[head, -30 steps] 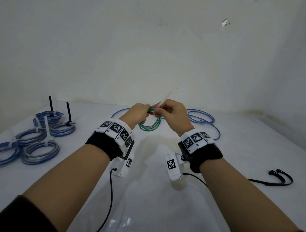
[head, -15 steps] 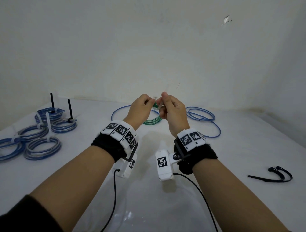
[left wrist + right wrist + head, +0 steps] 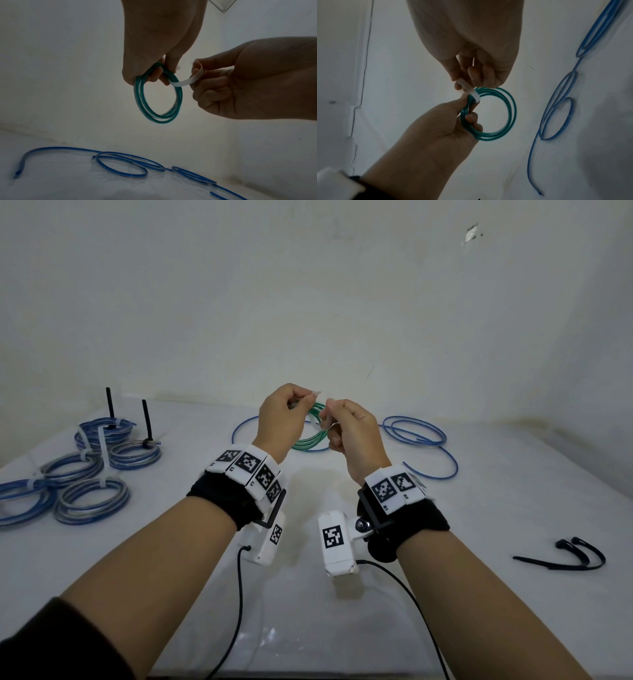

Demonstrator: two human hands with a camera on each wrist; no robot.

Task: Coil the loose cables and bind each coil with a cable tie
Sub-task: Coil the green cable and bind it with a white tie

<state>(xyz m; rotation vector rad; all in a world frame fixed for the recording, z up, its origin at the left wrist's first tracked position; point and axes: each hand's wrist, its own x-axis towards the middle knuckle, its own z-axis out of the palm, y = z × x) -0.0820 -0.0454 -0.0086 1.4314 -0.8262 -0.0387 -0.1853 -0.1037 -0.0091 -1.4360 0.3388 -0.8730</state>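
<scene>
Left hand point(image 3: 154, 47) grips green coil point(image 3: 159, 108); right hand point(image 3: 257, 81) pinches white tie point(image 3: 185, 82).

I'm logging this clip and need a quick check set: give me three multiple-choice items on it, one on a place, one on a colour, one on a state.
1. Where do the bound coils lie?
A. On the table's left side
B. On the table's right side
C. In a box

2. What colour is the coil being held?
A. Red
B. Green
C. Yellow

3. How is the white tie now?
A. Lying flat on the table
B. Trimmed short on a blue coil
C. Bent round the held coil

Answers:
1 A, the head view shows them grouped at the left.
2 B, the left hand grips green loops.
3 C, the right hand pinches it as it curves round the strands.
</scene>
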